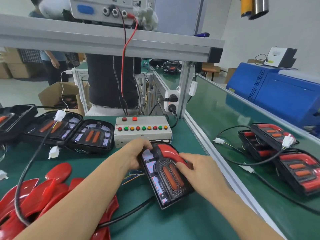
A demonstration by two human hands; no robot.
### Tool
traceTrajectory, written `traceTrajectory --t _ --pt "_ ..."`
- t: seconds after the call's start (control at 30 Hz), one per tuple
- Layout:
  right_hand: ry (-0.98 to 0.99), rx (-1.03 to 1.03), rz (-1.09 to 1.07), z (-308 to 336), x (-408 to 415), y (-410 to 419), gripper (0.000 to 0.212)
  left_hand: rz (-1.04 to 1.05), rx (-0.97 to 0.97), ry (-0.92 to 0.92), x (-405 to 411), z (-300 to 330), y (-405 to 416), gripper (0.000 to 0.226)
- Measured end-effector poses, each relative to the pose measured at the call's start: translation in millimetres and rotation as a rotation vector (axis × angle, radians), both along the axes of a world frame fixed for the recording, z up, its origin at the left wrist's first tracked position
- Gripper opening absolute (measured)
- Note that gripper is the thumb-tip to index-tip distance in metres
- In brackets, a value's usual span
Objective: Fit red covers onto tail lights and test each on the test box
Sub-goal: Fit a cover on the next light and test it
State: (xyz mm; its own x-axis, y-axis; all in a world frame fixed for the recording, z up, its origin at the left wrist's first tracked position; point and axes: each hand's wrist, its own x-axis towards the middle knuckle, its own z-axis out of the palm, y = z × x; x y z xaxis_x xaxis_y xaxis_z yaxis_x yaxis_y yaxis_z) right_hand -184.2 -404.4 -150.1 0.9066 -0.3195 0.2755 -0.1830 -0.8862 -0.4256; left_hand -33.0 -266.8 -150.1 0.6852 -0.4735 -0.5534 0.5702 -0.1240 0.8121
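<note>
While the tail light (166,175) lies near the test box (142,130), its far-left edge is gripped by the left hand (136,153); the stiff, glossy, probably slippery red cover (170,152) is pressed by the right hand (197,168), fingers curled.

Open green mat (166,224) is lying near the front edge. A grey button-studded test box (142,131) is blocking the far side, glossy red plastic covers (52,186) and a black cable (124,214) are crowding the left, and an aluminium rail (223,163) is walling the right.
</note>
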Motion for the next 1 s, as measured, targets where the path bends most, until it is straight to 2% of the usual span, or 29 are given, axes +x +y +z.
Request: traceTrajectory --t 0.07,0.2,0.27,0.33,0.37,0.4,0.47,0.53,0.6,0.7,0.87,1.0 --pt "-0.006 -0.037 0.012 -0.9 -2.6 5.3 0.024 0.007 -0.064 0.012 -1.8 5.2 -1.0 0.011" --pt "-0.030 0.040 0.000 -1.5 -7.9 8.2 0.022 -0.007 -0.081 -0.097 -7.5 10.3 -3.2 0.039" --pt "-0.028 0.300 -0.010 -2.1 -9.3 4.2 0.026 -0.002 -0.072 -0.129 -8.2 11.0 -2.0 0.041" --pt "0.030 0.811 0.020 -0.2 -12.0 1.5 0.030 -0.003 -0.074 -0.155 -7.4 12.8 -0.4 0.036" --pt "0.072 0.996 0.026 0.3 -12.8 -0.9 0.035 -0.009 -0.074 -0.165 -7.3 13.4 0.4 0.033" --pt "0.123 1.064 0.017 0.5 -12.9 -4.3 0.042 -0.013 -0.074 -0.169 -8.0 14.3 1.2 0.031" --pt "0.251 1.048 -0.025 1.7 -12.2 -9.4 0.051 -0.008 -0.073 -0.170 -8.8 16.2 2.1 0.031" --pt "0.331 1.012 0.000 1.6 -11.5 -9.6 0.042 0.009 -0.067 -0.181 -8.1 17.7 2.6 0.032" --pt "0.313 0.963 0.065 -0.2 -11.1 -8.0 0.031 0.004 -0.062 -0.191 -7.2 18.2 3.1 0.033" --pt "0.240 0.976 0.076 -3.7 -11.7 -5.3 0.027 -0.012 -0.077 -0.183 -5.9 18.6 4.4 0.030" --pt "0.263 1.051 0.100 -5.5 -12.5 -2.8 0.030 -0.063 -0.095 -0.136 -3.4 19.3 8.0 0.060" --pt "0.202 1.073 0.086 -7.6 -10.5 2.4 0.027 -0.064 -0.104 -0.176 -0.6 20.5 6.9 0.040"
